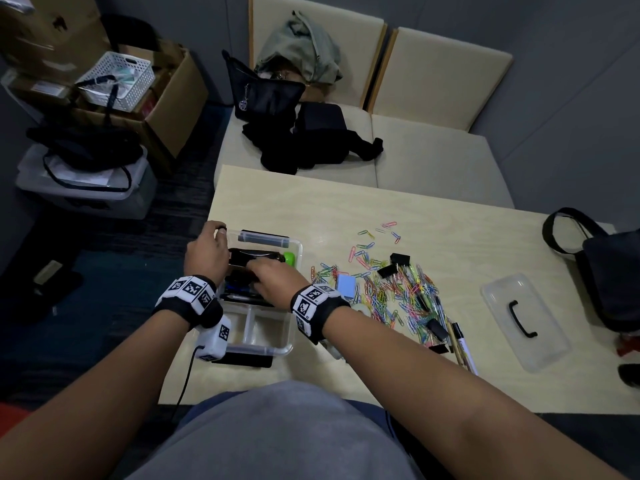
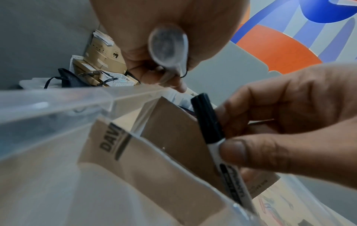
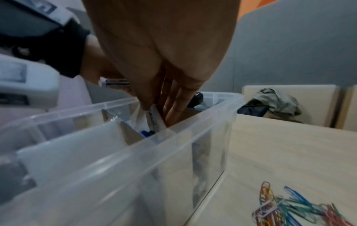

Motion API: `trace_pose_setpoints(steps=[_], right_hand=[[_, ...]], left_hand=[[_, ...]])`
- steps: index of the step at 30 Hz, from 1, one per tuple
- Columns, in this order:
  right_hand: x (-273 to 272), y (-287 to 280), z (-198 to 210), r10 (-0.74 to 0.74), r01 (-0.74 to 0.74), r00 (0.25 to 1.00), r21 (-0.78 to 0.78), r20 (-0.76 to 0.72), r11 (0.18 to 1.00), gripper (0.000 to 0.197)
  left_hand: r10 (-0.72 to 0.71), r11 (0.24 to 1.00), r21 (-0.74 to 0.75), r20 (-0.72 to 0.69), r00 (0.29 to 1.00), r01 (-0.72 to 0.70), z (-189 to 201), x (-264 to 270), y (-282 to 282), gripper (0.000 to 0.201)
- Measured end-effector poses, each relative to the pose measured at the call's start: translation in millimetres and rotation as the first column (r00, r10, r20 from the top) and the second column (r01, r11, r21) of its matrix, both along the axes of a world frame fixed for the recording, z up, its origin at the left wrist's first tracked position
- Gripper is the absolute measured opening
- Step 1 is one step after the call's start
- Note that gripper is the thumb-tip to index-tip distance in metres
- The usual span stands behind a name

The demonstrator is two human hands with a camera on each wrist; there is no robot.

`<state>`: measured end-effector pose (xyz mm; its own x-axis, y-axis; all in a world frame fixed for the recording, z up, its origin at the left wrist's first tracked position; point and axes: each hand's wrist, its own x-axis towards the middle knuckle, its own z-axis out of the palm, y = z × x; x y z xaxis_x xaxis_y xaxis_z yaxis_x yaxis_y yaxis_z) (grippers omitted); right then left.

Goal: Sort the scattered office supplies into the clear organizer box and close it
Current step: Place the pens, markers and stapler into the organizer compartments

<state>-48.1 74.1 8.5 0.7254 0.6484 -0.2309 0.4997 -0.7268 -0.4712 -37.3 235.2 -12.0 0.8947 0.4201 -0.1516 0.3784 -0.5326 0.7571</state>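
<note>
I'm pinching a marker (image 2: 210, 123) in my right hand (image 1: 273, 277) inside the organizer box (image 1: 277, 348); my left hand (image 1: 204, 252) is curling on its rim, grip unclear.

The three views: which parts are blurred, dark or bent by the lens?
Head view: dim at the edges, the table edges bow from the wide lens, the paper clips stay fairly sharp. Left wrist view: the clear box wall close to the lens is soft, while the marker in the right hand is sharper. Right wrist view: the whole picture is smeared, the palm fills the top.
</note>
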Motion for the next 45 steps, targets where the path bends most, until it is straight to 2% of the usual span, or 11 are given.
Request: trace_pose_setpoints(steps=[6, 9, 22, 26, 29, 31, 34, 37, 40, 43, 45], right_hand=[[-6.5, 17.0, 0.9, 0.238, -0.174, 0.949, -0.283, 0.208, 0.943, 0.026], [-4.6, 20.4, 1.9, 0.32, -0.217, 0.915, -0.369, 0.245, 0.903, 0.025], [-2.8, 21.1, -7.0, 0.313, -0.207, 0.928, -0.417, 0.203, 0.885, 0.019], [-1.6, 7.1, -10.8, 0.179, -0.142, 0.977, -0.264, 0.119, 0.954, 0.019], [4.2, -4.1, -5.2, -0.072, 0.072, 0.995, -0.001, -0.076, 0.997, 0.017], [7.9, -9.2, -1.9, -0.203, 0.252, 0.944, 0.169, -0.262, 0.953, 0.029], [9.6, -13.6, 4.6, -0.265, 0.381, 0.88, 0.253, -0.394, 0.889, 0.021], [11.3, -20.1, 4.3, -0.281, 0.36, 0.902, 0.213, -0.327, 0.908, 0.017], [14.4, -30.2, 6.9, -0.271, 0.288, 0.95, 0.101, -0.157, 0.952, 0.018], [15.0, -39.7, 11.7, -0.137, 0.143, 0.987, -0.071, 0.088, 0.987, 0.023], [13.9, -41.4, 13.5, -0.059, 0.078, 0.982, -0.1, 0.18, 0.992, 0.026]], left_hand=[[0.008, 1.0, 0.016, -0.021, 1.0, -0.008, -3.3, 2.3, -0.4, 0.022], [0.006, 1.0, 0.015, -0.017, 1.0, -0.006, -0.9, 1.8, -0.6, 0.023], [0.021, 1.0, 0.001, -0.04, 0.999, -0.021, 4.1, 0.9, -1.2, 0.016], [0.063, 0.998, -0.012, -0.045, 0.997, -0.064, 9.0, 0.9, -0.8, 0.016], [0.083, 0.996, -0.021, -0.043, 0.996, -0.084, 9.5, 0.6, -3.1, 0.018], [0.092, 0.995, -0.034, -0.028, 0.995, -0.093, 8.8, 0.3, -7.3, 0.018], [0.103, 0.993, -0.055, -0.015, 0.995, -0.104, 9.8, 0.6, -15.7, 0.018], [0.075, 0.996, -0.037, -0.024, 0.997, -0.075, 14.0, 3.7, -20.4, 0.018], [0.026, 0.99, 0.14, -0.004, 1.0, -0.025, 17.8, 7.5, -16.3, 0.022], [-0.049, 0.952, 0.302, -0.002, 0.999, 0.047, 16.5, 9.6, -12.2, 0.026], [-0.083, 0.941, 0.324, -0.049, 0.995, 0.095, 14.5, 10.5, -12.6, 0.036]])
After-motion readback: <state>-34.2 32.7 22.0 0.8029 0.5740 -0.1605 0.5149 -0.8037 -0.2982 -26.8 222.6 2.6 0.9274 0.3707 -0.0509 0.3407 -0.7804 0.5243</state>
